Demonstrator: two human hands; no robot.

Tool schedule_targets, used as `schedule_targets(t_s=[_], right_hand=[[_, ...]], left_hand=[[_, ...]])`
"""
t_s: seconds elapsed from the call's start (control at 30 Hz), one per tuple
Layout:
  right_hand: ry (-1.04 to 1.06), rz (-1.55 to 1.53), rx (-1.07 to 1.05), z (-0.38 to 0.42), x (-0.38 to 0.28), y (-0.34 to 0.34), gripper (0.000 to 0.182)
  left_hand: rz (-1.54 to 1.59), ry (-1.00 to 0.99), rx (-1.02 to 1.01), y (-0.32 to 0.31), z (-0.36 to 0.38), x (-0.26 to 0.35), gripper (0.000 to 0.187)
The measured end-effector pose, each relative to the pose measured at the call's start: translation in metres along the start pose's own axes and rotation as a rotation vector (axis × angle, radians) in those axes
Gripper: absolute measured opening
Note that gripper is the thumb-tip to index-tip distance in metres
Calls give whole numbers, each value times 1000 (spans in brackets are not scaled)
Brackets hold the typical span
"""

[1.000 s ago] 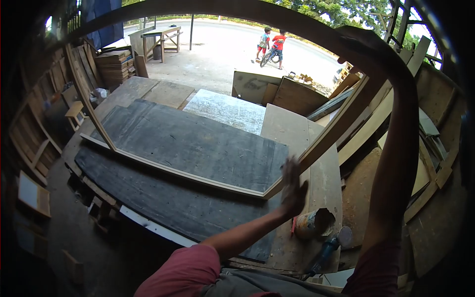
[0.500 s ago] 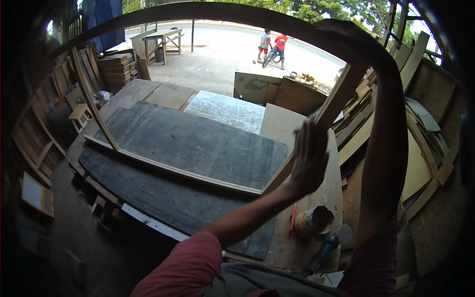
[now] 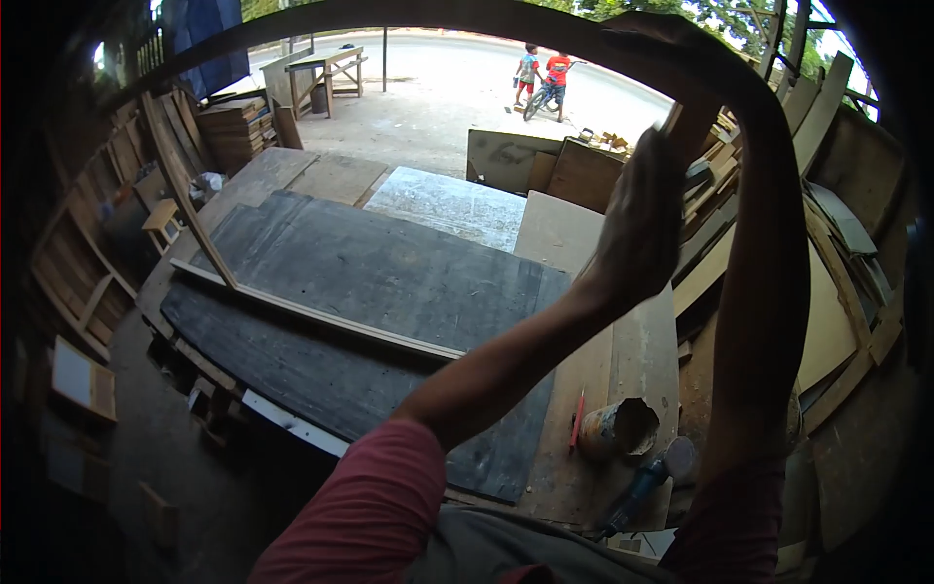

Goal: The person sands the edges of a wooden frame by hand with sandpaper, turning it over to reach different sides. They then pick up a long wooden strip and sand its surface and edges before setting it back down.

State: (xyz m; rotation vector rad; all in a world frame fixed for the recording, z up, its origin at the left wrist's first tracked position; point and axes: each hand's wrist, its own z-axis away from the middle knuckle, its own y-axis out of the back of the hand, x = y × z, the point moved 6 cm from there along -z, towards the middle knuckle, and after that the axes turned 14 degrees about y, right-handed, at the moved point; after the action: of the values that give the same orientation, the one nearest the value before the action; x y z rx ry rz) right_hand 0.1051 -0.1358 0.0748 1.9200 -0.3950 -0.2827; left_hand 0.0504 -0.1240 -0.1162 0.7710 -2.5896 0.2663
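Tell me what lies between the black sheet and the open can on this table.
In the head view, a slim red stick, perhaps a pencil, shows beside the can, then a strip of tabletop up to the black sheet.

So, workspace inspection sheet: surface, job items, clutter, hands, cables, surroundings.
Surface: worktable, dark sheeting laid across it.
Job's things: wooden frame, standing on edge.
Clutter: open can, red stick, power tool at the table's right.
Hands: left hand open at the frame's right side; right hand at its top corner, grip unclear.
Cables: nothing seen.
Surroundings: stacked boards left, leaning boards right; two people and a bicycle outside.
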Motion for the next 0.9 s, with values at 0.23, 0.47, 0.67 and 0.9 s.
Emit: schedule_targets(t_s=[0.23,0.47,0.67,0.9], right_hand=[[-1,-29,3,-1,5,-1,84],[-9,0,2,-5,8,-10,82],[-39,-74,-29,-5,8,-12,75],[-8,-78,5,-2,-2,-13,74]], left_hand=[[-13,93,-152,6,102,-68,53],[171,501,-218,12,170,-105,44],[289,115,-196,-3,-6,-38,47],[246,811,-374,30,293,-169,53]])
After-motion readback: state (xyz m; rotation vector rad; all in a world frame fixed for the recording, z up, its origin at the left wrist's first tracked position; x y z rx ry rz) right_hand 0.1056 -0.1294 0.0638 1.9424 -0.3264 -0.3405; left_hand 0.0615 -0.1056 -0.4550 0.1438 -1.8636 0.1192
